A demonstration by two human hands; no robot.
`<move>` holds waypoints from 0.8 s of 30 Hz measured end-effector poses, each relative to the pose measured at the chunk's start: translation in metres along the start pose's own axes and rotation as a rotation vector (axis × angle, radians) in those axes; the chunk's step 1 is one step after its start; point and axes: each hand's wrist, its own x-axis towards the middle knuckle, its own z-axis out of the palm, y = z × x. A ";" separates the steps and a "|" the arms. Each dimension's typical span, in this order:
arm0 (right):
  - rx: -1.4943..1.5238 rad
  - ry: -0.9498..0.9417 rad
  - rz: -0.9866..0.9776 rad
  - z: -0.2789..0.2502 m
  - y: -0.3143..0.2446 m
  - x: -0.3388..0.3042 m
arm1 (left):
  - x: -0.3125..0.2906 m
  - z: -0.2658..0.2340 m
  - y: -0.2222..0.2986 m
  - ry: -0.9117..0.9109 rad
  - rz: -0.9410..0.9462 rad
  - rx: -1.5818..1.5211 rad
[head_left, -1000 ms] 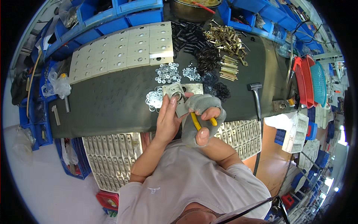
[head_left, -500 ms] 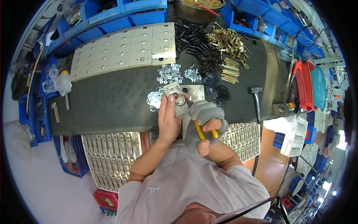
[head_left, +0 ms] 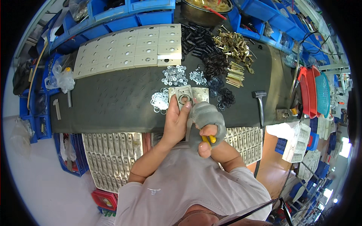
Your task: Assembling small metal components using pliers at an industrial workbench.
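Note:
My left hand [head_left: 174, 122], bare, is closed around a silvery metal lock plate [head_left: 183, 90]. The plate's recessed side with a round ring faces up, and my thumb lies beside the ring. My right hand [head_left: 207, 116] wears a grey glove with bare fingertips. It grips yellow-handled pliers [head_left: 212, 139], whose jaws are hidden behind the glove, close to the plate. Beneath the plate lies a flat metal block [head_left: 203, 94]. White rings [head_left: 160, 100] are heaped on the left, and black rings [head_left: 226, 98] on the right.
Rows of pale plates [head_left: 124, 51] cover the back left bench. Metal washers [head_left: 174, 75], black cylinders [head_left: 194, 39] and brass parts [head_left: 233, 45] lie in piles. A hammer [head_left: 260, 105] rests at right. Blue bins [head_left: 154, 17] line the back; trays of parts [head_left: 111, 158] sit below the bench edge.
The lock plate has been turned in my left hand, so its ringed recess now shows. The pliers' yellow handles have come closer together. The whole view has shifted slightly.

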 end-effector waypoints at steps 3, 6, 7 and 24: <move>0.208 0.084 0.145 -0.007 -0.004 0.019 | -0.003 -0.014 -0.007 -0.044 0.025 0.248; 0.536 0.071 0.494 -0.017 -0.011 0.037 | -0.003 -0.016 0.011 -0.145 0.087 0.435; 0.533 0.073 0.493 -0.019 -0.008 0.043 | -0.002 -0.021 0.012 -0.197 0.051 0.456; 0.765 0.114 0.558 -0.010 -0.046 0.015 | -0.035 -0.015 0.031 -0.261 -0.237 0.287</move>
